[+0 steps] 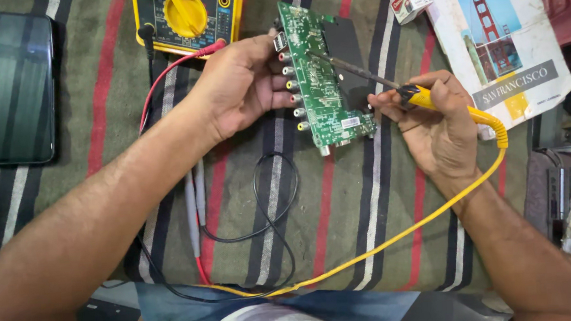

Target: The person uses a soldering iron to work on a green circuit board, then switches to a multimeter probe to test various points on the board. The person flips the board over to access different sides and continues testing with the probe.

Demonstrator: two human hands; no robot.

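A green circuit board [317, 86] with a row of round coloured jacks along its left edge stands tilted on a striped cloth. My left hand [241, 84] grips the board by that jack edge. My right hand [432, 122] holds a yellow-handled soldering iron [420, 96]. Its dark metal shaft reaches up and left, and the tip rests on the upper part of the board. A yellow cord [395, 233] runs from the iron's handle down toward my lap.
A yellow multimeter [187, 14] sits at the top, with red and black leads [199, 205] trailing down the striped cloth [98, 125]. A dark phone [10, 88] lies at the left. A small box [411, 1] and a printed booklet [503, 41] lie at the upper right, clutter at the right edge.
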